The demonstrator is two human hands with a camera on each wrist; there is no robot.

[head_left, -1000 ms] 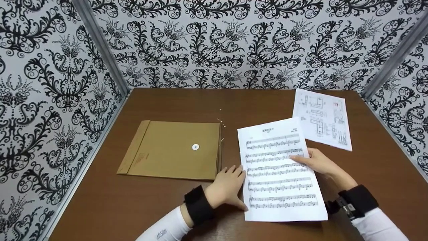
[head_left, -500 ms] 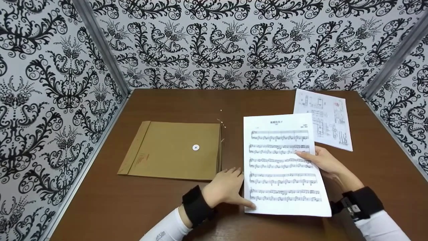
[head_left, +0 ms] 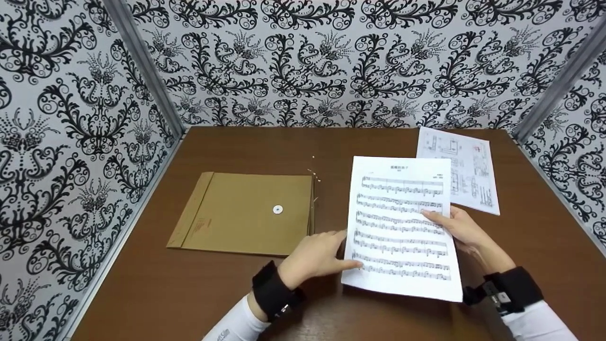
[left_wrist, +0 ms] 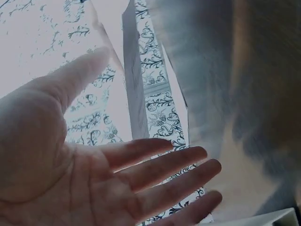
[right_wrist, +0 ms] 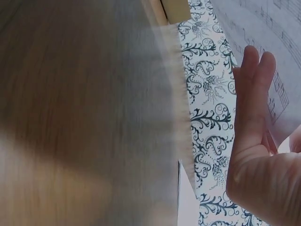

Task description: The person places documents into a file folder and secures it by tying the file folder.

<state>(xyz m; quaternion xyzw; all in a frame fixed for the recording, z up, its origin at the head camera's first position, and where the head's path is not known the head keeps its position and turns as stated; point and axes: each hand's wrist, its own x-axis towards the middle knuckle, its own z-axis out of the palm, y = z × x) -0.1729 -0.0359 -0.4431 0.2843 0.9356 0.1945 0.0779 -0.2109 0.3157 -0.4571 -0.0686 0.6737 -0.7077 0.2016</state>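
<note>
Sheet music (head_left: pixel 400 237), seemingly several pages, is raised over the table at a tilt. My right hand (head_left: pixel 466 232) grips its right edge, thumb on the printed front and fingers behind. In the right wrist view those fingers (right_wrist: pixel 256 89) lie along the paper's back. At the left edge is my left hand (head_left: pixel 315 258), its thumb over the front of the paper. The left wrist view shows the left hand's fingers (left_wrist: pixel 164 179) straight and spread, with the thumb well apart. The left fingertips are partly hidden behind the paper in the head view.
A brown document envelope (head_left: pixel 241 213) with a white button lies on the left of the wooden table (head_left: pixel 142 274). Papers with technical drawings (head_left: pixel 476 175) lie at the back right, partly behind the sheet music. Patterned walls (head_left: pixel 331 61) enclose the table.
The sheet music has shifted right and away from me, swinging more upright. My left hand has moved up along its left edge; my right hand keeps its grip and has moved slightly right.
</note>
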